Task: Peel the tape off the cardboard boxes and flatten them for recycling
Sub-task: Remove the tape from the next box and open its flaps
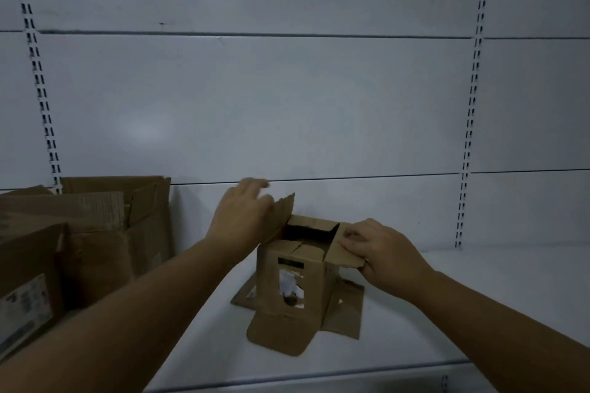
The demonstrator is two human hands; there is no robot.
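Note:
A small brown cardboard box [295,284] stands upright on the white shelf [479,303], its bottom flaps splayed flat around its base and its top partly open. A torn label shows on its front face. My left hand [242,217] holds the raised left top flap from behind, fingers along its outer side. My right hand [383,250] pinches the right top flap, thumb on top and fingers under its edge. No tape is visible on the box from here.
Larger opened cardboard boxes [95,233] stand at the left, against the white back panel [287,89]. Another box with a printed label [25,303] sits at the near left edge. The shelf's front lip [319,375] runs along the bottom.

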